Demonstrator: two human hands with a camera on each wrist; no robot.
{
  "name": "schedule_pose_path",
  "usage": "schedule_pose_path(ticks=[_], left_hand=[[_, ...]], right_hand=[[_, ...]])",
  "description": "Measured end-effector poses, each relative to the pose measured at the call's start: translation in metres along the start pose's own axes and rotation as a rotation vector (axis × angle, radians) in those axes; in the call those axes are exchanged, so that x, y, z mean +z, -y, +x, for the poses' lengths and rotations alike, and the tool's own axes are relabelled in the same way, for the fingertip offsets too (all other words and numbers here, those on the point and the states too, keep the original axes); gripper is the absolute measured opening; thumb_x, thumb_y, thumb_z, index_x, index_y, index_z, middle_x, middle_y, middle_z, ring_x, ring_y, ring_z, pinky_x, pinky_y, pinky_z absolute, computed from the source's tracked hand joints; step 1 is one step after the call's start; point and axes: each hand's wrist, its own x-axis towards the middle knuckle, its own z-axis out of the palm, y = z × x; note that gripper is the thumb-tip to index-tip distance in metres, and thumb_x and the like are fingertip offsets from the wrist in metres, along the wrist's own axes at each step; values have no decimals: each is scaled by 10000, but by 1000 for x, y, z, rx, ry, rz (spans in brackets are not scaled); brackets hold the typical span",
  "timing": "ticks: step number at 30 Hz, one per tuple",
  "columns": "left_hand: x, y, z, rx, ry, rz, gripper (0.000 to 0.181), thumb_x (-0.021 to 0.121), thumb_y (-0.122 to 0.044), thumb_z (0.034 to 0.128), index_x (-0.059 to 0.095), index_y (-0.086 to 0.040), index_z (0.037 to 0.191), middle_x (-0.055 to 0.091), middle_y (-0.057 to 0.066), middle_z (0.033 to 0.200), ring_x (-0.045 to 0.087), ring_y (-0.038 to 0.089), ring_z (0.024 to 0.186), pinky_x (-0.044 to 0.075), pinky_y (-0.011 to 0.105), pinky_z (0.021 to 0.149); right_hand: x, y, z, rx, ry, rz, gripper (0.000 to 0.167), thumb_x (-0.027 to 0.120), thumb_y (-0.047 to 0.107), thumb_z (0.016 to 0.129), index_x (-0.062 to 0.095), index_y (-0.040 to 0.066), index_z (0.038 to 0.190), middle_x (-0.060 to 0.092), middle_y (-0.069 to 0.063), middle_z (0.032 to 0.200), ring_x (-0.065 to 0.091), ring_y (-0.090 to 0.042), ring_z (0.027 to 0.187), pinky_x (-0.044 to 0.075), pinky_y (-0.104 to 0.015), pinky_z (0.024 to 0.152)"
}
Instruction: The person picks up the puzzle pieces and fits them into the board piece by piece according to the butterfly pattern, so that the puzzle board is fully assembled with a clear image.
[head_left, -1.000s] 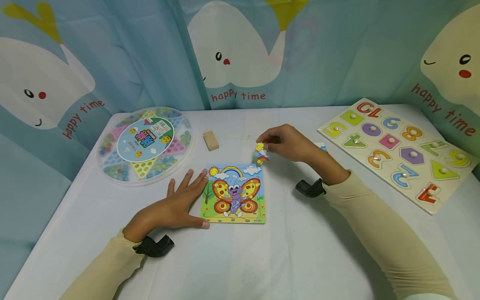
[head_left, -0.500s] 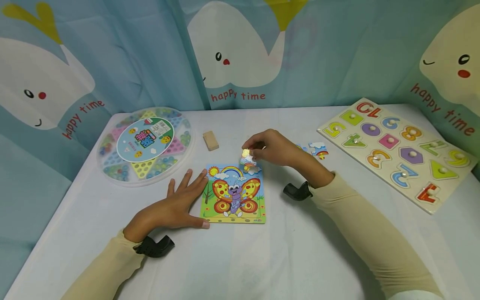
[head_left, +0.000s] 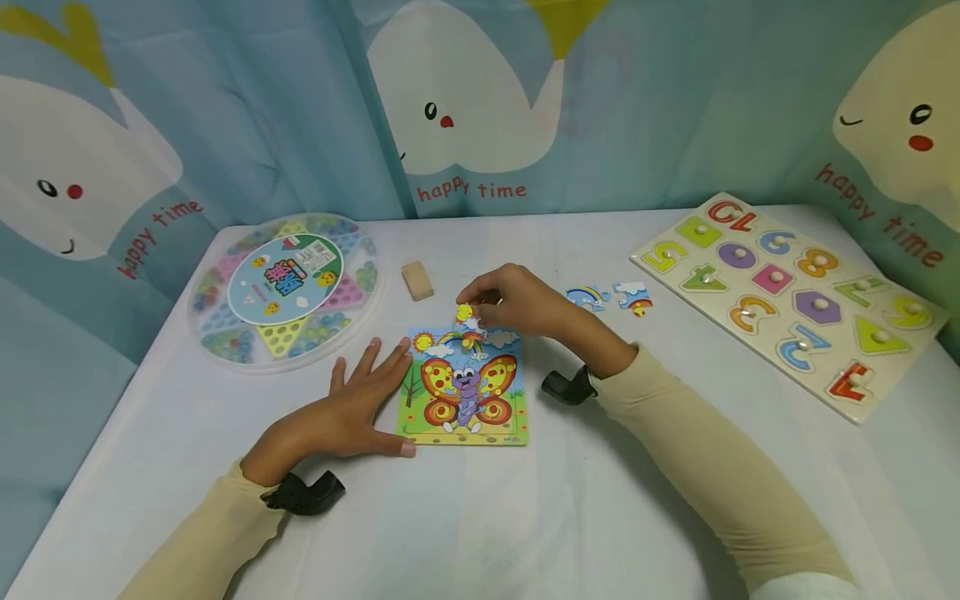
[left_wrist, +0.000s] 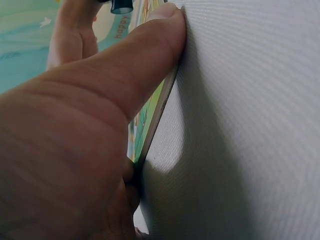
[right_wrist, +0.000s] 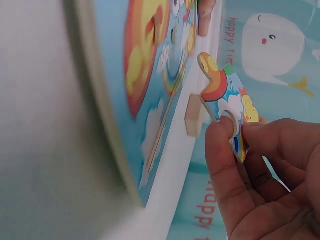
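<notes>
A butterfly puzzle board point(head_left: 467, 400) lies flat on the table. My left hand point(head_left: 337, 421) rests spread at its left side, fingertips at the upper left edge and thumb at the lower left corner; in the left wrist view the thumb point(left_wrist: 150, 45) lies along the board's edge. Above the board's top edge, my right hand point(head_left: 517, 304) pinches a jigsaw piece point(head_left: 470, 329) showing a sun and part of a rainbow. The right wrist view shows that piece point(right_wrist: 225, 95) tilted between thumb and fingers, apart from the board point(right_wrist: 112, 100).
Two loose puzzle pieces point(head_left: 587, 297) point(head_left: 633, 297) lie right of the right hand. A wooden block point(head_left: 417, 281) is behind the board. A round case of beads point(head_left: 285, 292) stands at the back left, a number and shape board point(head_left: 795, 304) at the right.
My right hand has moved left with the piece, from beyond the board's upper right corner to above its top edge, uncovering two loose pieces. The left hand stays in place.
</notes>
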Motion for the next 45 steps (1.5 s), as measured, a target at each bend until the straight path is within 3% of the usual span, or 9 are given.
schedule_pose_path(ticks=[8,15,31,41,45], left_hand=[[1,3,0,-8,-4,8,1168,785,-565,729,117,-111,1572,-63,-8,1629,-211,308,1441,-181,660,1030],[1,2,0,-7,-2,8,1169,785,-565,727,118,-112,1572,-61,-9,1629,-208,310,1442,-180,662,1030],[1,3,1,13,-8,17,1163,780,-562,736,124,-80,1566,-49,-2,1630,-204,315,1442,-179,674,1019],[0,4,0,14,-7,13,1162,774,-566,742,117,-77,1566,-56,-6,1630,-204,311,1442,-173,672,1023],[1,4,0,12,-6,9,1163,772,-568,742,116,-75,1565,-58,-7,1630,-208,308,1441,-175,671,1023]], right_hand=[[13,10,11,37,27,41,232,580,6,959,665,-54,1167,690,-139,970,698,-180,797,559,-288,739],[22,14,15,0,41,36,207,591,-12,947,681,-56,1128,697,-116,952,696,-180,799,554,-277,736],[42,21,23,-49,82,-97,211,606,29,950,689,-31,1135,699,-79,985,666,-111,786,530,-231,721],[48,29,22,-89,80,-222,183,622,30,938,722,-4,1087,704,-60,999,606,-134,823,500,-220,718],[50,30,23,-90,78,-226,171,620,30,939,730,10,1068,703,-43,982,604,-126,814,499,-215,714]])
